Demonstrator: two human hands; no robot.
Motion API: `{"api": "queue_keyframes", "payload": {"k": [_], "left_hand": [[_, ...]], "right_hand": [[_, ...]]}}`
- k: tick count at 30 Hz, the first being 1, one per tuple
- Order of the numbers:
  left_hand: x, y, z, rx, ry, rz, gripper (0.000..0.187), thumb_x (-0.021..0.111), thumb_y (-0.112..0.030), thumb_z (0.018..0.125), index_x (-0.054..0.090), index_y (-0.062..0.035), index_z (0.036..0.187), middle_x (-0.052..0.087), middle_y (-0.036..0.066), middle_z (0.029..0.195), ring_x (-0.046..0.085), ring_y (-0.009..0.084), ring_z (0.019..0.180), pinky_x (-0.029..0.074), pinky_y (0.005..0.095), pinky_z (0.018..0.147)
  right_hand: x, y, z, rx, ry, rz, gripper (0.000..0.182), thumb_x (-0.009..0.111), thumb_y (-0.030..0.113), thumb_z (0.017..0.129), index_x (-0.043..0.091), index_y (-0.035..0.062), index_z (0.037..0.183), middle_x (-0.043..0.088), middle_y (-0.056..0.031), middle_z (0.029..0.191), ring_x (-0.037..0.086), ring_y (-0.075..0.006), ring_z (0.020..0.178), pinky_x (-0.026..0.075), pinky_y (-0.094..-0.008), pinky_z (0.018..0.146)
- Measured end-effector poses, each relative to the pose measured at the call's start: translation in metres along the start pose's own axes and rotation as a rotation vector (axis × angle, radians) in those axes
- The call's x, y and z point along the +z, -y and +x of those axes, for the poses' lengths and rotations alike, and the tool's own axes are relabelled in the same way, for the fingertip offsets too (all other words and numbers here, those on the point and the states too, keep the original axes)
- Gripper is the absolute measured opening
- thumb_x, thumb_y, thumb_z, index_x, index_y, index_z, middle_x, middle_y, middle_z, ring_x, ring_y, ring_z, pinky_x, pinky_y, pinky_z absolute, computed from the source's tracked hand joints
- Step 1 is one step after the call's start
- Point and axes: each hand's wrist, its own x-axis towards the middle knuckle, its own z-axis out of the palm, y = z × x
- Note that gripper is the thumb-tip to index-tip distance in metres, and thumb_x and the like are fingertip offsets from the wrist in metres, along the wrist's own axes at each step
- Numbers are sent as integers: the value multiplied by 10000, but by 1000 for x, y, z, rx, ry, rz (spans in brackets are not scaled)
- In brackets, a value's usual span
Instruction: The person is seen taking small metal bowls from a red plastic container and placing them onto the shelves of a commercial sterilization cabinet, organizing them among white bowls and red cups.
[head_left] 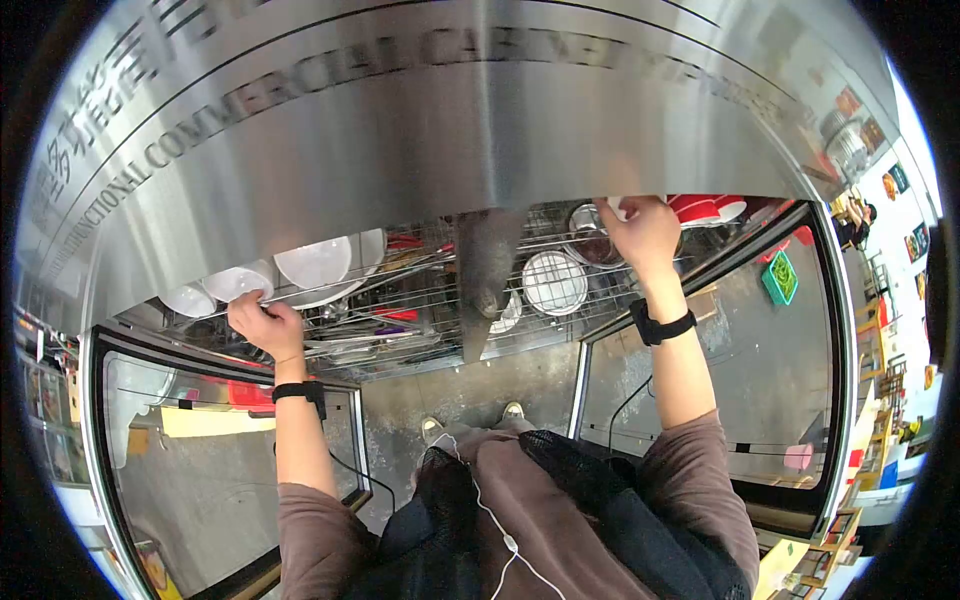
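Note:
Both hands reach into a steel cabinet with wire racks. On the left, my left hand has its fingers curled at the rack's front edge, by a white bowl; what it grips, if anything, I cannot make out. More white bowls stand beside it. My right hand is at the upper right, its fingertips partly hidden under the cabinet's top panel, close to a white item. Red bowls are just right of it, and round metal lids or dishes lie on the rack below.
Glass cabinet doors stand open at left and right. A green basket with green contents sits on the floor beyond the right door. Another person is far right, near wooden chairs. A dark cable hangs by each wrist.

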Motion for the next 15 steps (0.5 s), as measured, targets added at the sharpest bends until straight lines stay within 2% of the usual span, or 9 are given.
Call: {"api": "queue_keyframes", "payload": {"k": [3,4,7,10,15], "left_hand": [[-5,-2,0,-29,54,32,368,570,20,691,603,-23,1056,595,174,1036,545,411,1067,415,522,965],[-8,-7,2,-20,60,47,371,567,21,693,599,-19,1061,590,174,1040,536,417,1069,414,521,977],[-14,-16,6,-69,120,73,352,577,12,705,593,-9,1056,596,196,1062,528,432,1099,405,545,992],[-17,-20,7,-92,156,108,345,577,13,708,593,-5,1052,599,202,1079,528,438,1113,407,538,996],[-23,-26,10,-106,202,116,335,575,28,703,591,-1,1037,587,201,1056,523,439,1070,414,531,959]], "right_hand": [[20,-33,0,-12,94,36,321,784,400,830,820,88,895,770,-145,825,745,-377,784,594,-457,716],[13,-28,2,35,215,65,350,759,404,845,836,103,1005,783,-154,907,755,-374,838,606,-453,766],[22,-34,4,-48,184,113,296,744,345,840,830,99,980,787,-129,885,751,-374,823,604,-461,782],[22,-38,4,-36,174,143,272,750,314,824,822,86,953,783,-133,863,750,-373,807,602,-460,772],[10,-34,-5,67,15,383,209,764,218,801,799,41,906,768,-174,859,749,-381,789,591,-445,727]]}}
